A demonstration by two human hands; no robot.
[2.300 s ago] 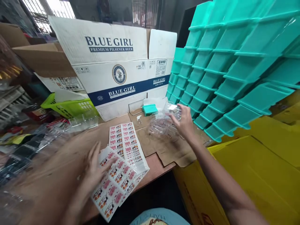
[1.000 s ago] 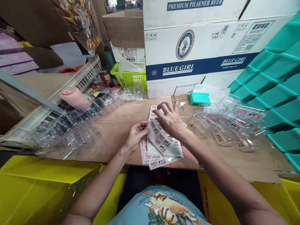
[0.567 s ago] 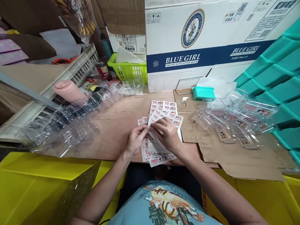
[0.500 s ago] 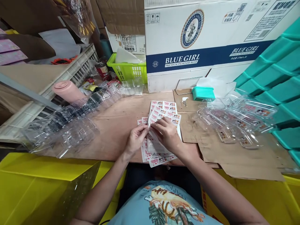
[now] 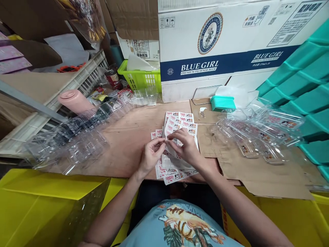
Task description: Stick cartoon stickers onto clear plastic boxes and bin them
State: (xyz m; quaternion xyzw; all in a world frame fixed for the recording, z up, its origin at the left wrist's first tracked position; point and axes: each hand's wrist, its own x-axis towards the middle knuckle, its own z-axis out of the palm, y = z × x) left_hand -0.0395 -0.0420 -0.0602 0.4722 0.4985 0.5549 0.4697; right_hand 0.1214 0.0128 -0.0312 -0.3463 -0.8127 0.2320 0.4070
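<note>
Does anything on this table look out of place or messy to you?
Just some untidiness. The cardboard on the right juts past the table's front edge, the clear trays on it lie heaped at odd angles, and the sticker sheets are fanned unevenly. I see nothing spilled.

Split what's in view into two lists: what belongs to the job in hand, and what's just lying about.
Job:
- white sheets with pink-and-orange prints, at the fingertips of the left hand and right hand
- probably the clear plastic trays, which show similar prints

Apparently lying about:
- pink cylindrical container
- lime-green plastic basket
- white-and-blue cardboard box
</note>
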